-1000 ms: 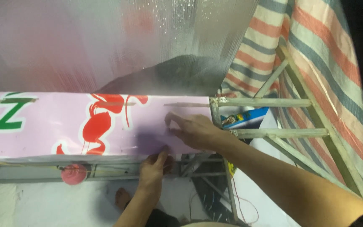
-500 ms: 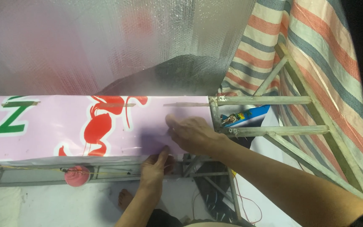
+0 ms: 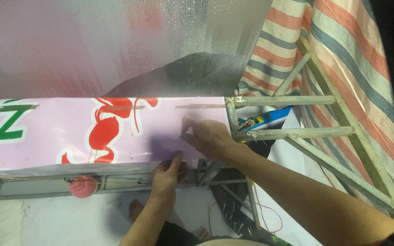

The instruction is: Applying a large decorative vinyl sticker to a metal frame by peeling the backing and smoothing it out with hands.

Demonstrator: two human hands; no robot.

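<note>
I see my right hand [image 3: 208,136] lying on the pink printed banner [image 3: 115,132] near its right end, fingers [image 3: 187,124] curled together and pressing on the sheet, about where it was half a second ago. My left hand [image 3: 167,175] sits at the banner's lower edge, thumb on top and fingers wrapped under, clamped on that edge; it has hardly shifted either. The banner is stretched across a metal frame [image 3: 288,133], whose bare bars stick out to the right of it. The whole scene has slid slightly down in my view since the earlier frames, so my head moved rather than the hands. A pink round object [image 3: 83,186] hangs under the frame at lower left, and a striped tarp [image 3: 343,54] fills the right side.
</note>
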